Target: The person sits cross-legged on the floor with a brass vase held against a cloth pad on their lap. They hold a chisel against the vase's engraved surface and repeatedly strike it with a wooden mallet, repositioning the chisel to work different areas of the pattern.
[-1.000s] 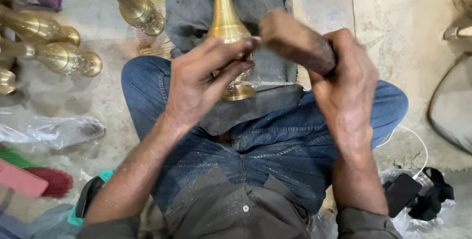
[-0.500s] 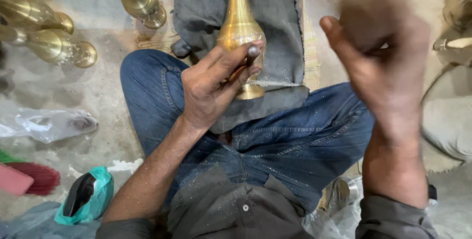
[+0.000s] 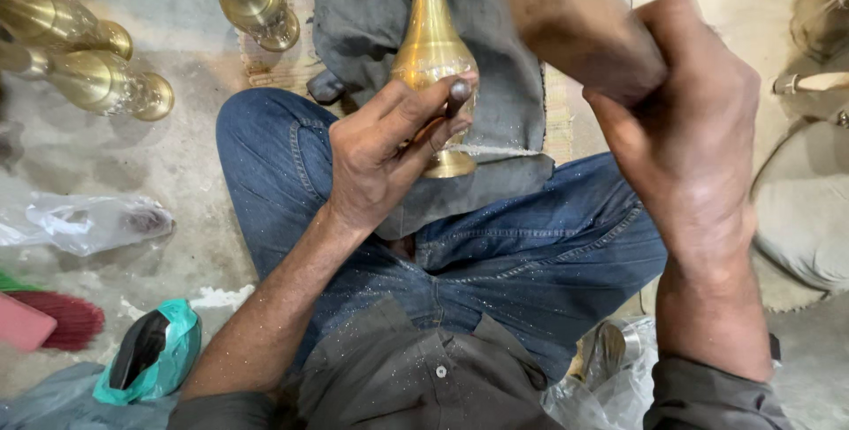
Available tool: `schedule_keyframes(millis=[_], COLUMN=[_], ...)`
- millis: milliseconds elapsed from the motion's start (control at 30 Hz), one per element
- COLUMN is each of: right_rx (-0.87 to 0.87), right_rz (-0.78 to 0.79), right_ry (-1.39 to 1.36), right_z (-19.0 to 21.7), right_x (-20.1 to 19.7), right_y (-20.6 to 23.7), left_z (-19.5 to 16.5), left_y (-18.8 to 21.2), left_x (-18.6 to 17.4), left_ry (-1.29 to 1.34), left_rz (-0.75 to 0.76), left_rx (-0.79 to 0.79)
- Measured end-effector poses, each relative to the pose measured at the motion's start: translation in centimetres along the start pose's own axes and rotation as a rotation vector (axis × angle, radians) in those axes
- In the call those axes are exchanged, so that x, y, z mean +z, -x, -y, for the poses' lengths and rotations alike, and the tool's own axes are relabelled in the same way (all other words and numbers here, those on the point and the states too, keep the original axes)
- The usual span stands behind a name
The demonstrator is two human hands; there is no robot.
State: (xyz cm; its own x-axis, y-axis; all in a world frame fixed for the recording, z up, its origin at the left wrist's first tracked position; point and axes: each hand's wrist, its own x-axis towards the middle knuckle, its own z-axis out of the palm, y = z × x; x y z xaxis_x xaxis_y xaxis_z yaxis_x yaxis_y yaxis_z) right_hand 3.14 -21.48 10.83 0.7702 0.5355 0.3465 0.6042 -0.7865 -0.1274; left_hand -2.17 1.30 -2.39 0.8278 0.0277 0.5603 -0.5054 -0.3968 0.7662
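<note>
A brass vase lies on a grey cloth across my lap, neck pointing away. My left hand pinches a thin metal punch against the vase's body, near its flared foot. My right hand is raised to the right of the vase, gripping a brown wooden mallet block, blurred with motion, above and apart from the punch. Metal dust speckles my blue jeans.
More brass vases lie on the concrete floor at the left, and another brass vase lies on a striped mat. A clear plastic bag, a red brush and a teal bag lie lower left.
The right hand struck the punch with the mallet a second ago, swung up and away, and now comes back closer above the punch. The left hand keeps the punch on the vase.
</note>
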Motion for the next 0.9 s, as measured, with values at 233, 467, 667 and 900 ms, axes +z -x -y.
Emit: schedule_keyframes(millis=[233, 467, 667, 900], right_rx=[-0.065, -0.155, -0.109, -0.024], right_rz=[0.013, -0.018, 0.006, 0.002], right_ry=[0.174, 0.24, 0.223, 0.077], right_z=[0.2, 0.6, 0.7, 0.6], right_x=[0.1, 0.0, 0.2, 0.4], right_y=[0.1, 0.1, 0.1, 0.6], left_z=[-0.2, 0.0, 0.2, 1.1], left_y=[0.0, -0.1, 0.0, 0.2], left_x=[-0.3, -0.5, -0.5, -0.3], left_ry=[-0.037, -0.043, -0.045, -0.047], left_rz=[0.018, 0.051, 0.051, 0.07], left_rx=[-0.004, -0.02, 0.0, 0.029])
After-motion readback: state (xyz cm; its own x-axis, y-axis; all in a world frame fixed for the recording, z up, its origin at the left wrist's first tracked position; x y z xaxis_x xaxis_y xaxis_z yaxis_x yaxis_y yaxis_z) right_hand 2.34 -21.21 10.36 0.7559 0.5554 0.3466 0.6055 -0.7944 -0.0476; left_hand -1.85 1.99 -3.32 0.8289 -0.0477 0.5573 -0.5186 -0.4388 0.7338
